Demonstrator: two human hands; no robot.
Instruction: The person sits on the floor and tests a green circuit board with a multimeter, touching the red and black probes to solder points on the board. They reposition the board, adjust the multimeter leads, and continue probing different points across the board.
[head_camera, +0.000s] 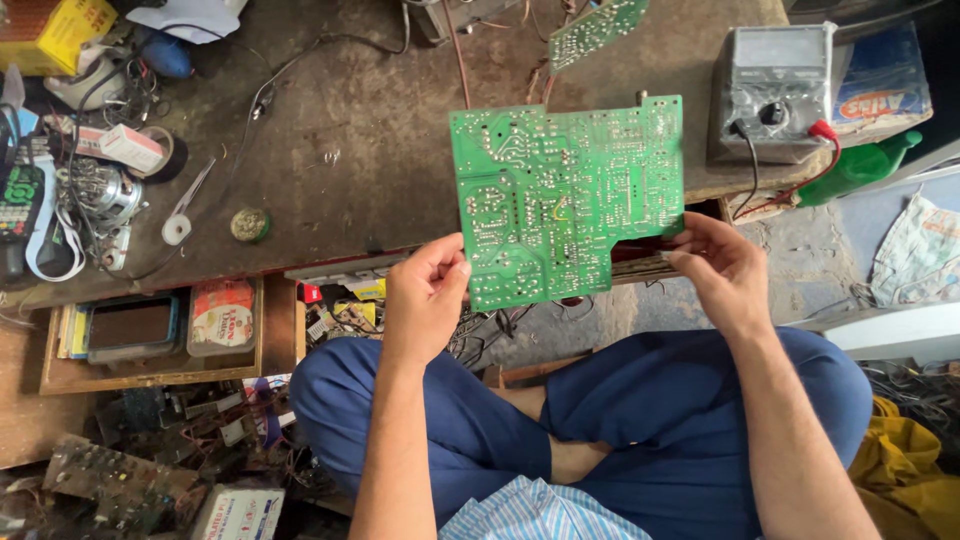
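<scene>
The green circuit board (565, 200) is held up in the air above the front edge of the tabletop (380, 130), solder side toward the camera, its silver joints and traces showing; one lower corner is cut away in a step. The left hand (425, 295) grips the lower left edge, its fingers (447, 262) pinched together on the board; the right hand (722, 265) holds the lower right edge, its fingers (690, 228) likewise clamped on the board's rim. Both forearms rise from the lap of a person seated cross-legged in blue trousers (640, 420).

Behind the board, on the worn brown tabletop, a second green circuit board (597, 30) lies at the far edge; to the right stands a grey analogue multimeter (772, 95) with a black lead and a red lead plugged in, and just beyond it a green plastic bottle (860, 165) lying on its side. On the left of the tabletop lie a small round tin (249, 224), a roll of white tape (177, 229), a small metal motor (100, 192) and a tangle of wires; a yellow box (65, 30) sits in the far left corner. Below the tabletop's edge an open wooden drawer (150, 375) holds flat tins and small boxes; scrap boards and loose parts litter the floor beneath.
</scene>
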